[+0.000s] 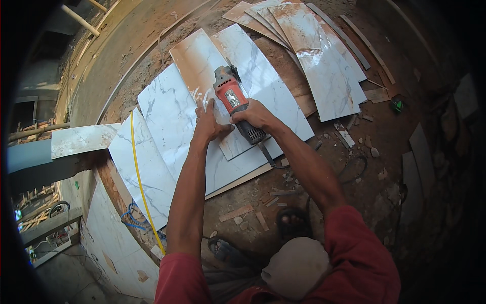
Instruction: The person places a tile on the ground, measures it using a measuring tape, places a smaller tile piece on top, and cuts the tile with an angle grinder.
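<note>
In my right hand [253,114] is a red and black angle grinder [232,96], gripped round its dark rear body. Its head and guard point away from me, over a long white marble-look tile strip [203,66] partly coated with brown dust. My left hand [210,123] rests on that strip just left of the grinder, fingers spread. Beneath the strip lie larger white veined tiles [167,109]. From the grinder's back end a dark cord [267,154] runs down to the ground. Whether the disc touches the tile is hidden.
Stacked tiles [324,66] fan out at the far right. A yellow tape measure [135,162] stretches across the tiles on the left, near a blue cord [132,218]. Tile offcuts [344,134] and rubble litter the dirt floor. My sandalled feet [292,223] stand close by.
</note>
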Demonstrator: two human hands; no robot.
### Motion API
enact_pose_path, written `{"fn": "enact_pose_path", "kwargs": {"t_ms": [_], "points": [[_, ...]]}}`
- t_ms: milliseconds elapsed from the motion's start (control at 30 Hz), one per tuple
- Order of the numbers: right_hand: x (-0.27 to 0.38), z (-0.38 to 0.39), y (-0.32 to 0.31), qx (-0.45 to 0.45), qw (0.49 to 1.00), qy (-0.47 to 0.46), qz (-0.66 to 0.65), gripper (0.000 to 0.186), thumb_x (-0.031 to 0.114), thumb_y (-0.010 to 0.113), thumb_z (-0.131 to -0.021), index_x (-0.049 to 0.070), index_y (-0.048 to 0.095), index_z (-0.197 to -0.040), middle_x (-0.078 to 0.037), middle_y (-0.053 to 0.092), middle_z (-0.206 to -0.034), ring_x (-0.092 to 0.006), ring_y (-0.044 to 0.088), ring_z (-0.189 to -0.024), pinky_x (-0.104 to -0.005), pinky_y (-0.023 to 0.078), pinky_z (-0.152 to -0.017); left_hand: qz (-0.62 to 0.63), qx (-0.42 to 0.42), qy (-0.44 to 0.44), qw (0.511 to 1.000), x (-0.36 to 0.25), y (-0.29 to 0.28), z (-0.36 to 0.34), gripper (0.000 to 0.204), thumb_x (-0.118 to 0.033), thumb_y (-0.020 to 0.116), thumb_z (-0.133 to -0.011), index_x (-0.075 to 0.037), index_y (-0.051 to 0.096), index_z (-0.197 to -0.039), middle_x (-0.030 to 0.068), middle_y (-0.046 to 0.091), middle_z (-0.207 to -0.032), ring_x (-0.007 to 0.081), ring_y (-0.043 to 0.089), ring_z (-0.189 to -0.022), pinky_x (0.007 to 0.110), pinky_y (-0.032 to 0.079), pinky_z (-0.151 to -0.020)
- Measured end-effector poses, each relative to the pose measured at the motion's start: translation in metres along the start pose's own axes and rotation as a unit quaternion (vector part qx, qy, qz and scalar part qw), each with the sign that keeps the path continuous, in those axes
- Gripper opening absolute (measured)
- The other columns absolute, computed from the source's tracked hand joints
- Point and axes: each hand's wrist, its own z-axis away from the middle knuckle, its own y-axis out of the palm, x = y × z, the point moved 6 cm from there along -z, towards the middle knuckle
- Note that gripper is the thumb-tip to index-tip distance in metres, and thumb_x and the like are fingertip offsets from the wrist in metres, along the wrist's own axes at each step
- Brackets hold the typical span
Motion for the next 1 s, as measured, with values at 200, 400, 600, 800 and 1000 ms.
{"fn": "enact_pose_path", "kwargs": {"t_ms": [200, 400, 600, 800, 1000], "points": [[-0.002, 0.007, 0.003, 0.013, 1.000, -0.005, -0.003, 0.042, 0.021, 0.076, -0.063, 0.000, 0.060, -0.096, -0.007, 0.063, -0.078, -0.0151, 0.058, -0.064, -0.0285, 0.048, -0.062, -0.009, -0.006, 0.004, 1.000, 0.001, 0.000, 0.000, 0.123, -0.036, 0.092, -0.051, -0.003, 0.027, -0.149, 0.0313, 0.009, -0.155, 0.0441, 0.029, -0.139, 0.047, 0.036, -0.112], [-0.006, 0.012, 0.001, 0.010, 1.000, -0.006, -0.013, 0.053, 0.025, 0.078, -0.058, -0.006, 0.063, -0.098, -0.013, 0.066, -0.083, -0.0211, 0.063, -0.071, -0.0314, 0.050, -0.067, -0.005, -0.013, 0.010, 1.000, 0.001, 0.000, -0.001, 0.123, -0.036, 0.092, -0.051, -0.004, 0.027, -0.150, 0.0306, 0.008, -0.156, 0.0446, 0.027, -0.140, 0.047, 0.035, -0.112], [-0.007, 0.018, 0.001, -0.004, 1.000, 0.002, 0.000, 0.054, 0.026, 0.079, -0.058, -0.007, 0.064, -0.098, -0.013, 0.067, -0.084, -0.0217, 0.063, -0.072, -0.0319, 0.050, -0.068, 0.000, -0.007, 0.005, 1.000, 0.004, 0.001, -0.001, 0.123, -0.034, 0.093, -0.051, -0.005, 0.026, -0.150, 0.0302, 0.008, -0.157, 0.0441, 0.024, -0.142, 0.048, 0.034, -0.113], [-0.015, 0.020, 0.000, -0.010, 1.000, 0.009, -0.007, 0.055, 0.026, 0.079, -0.059, -0.006, 0.063, -0.100, -0.014, 0.067, -0.086, -0.0221, 0.064, -0.074, -0.0321, 0.050, -0.069, 0.001, 0.004, -0.002, 1.000, 0.002, 0.002, -0.001, 0.123, -0.033, 0.093, -0.051, -0.005, 0.026, -0.151, 0.0301, 0.006, -0.157, 0.0438, 0.024, -0.142, 0.048, 0.034, -0.113], [-0.010, 0.030, 0.001, 0.004, 1.000, 0.016, 0.002, 0.053, 0.027, 0.079, -0.059, -0.005, 0.063, -0.099, -0.013, 0.066, -0.084, -0.0219, 0.063, -0.072, -0.0325, 0.050, -0.068, -0.001, 0.001, 0.000, 1.000, 0.003, 0.001, 0.000, 0.123, -0.032, 0.093, -0.051, -0.005, 0.026, -0.151, 0.0290, 0.005, -0.157, 0.0444, 0.024, -0.141, 0.048, 0.034, -0.113]]}}
